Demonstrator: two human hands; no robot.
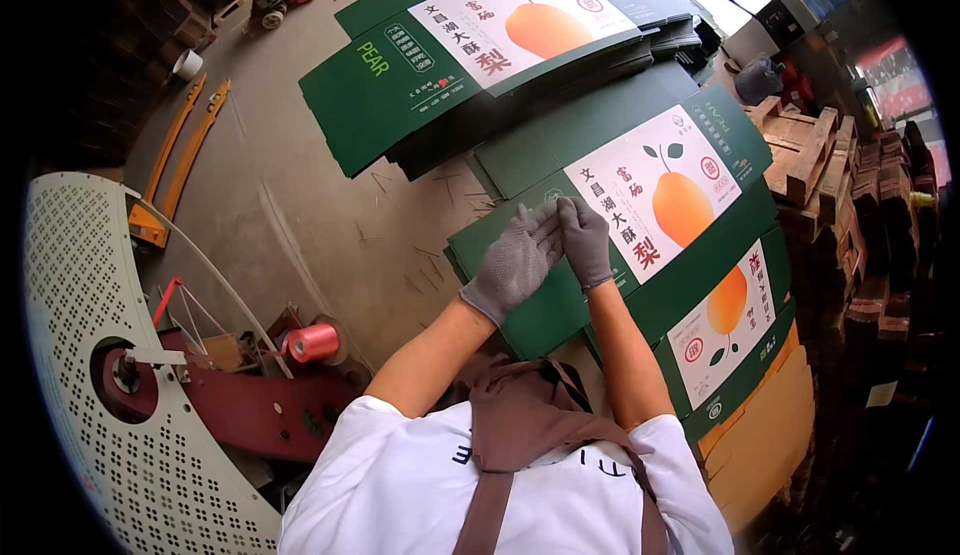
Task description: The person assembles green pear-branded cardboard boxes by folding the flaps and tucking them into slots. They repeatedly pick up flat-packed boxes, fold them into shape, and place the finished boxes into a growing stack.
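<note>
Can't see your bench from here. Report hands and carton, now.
Left hand and right hand, gloved, fingertips together over flat green carton. Carton tops a stack. Nothing in the way.

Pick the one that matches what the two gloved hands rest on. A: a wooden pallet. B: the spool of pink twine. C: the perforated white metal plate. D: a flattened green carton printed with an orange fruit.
D: the left hand and right hand meet on the flattened green carton, well away from the pink twine spool.
</note>
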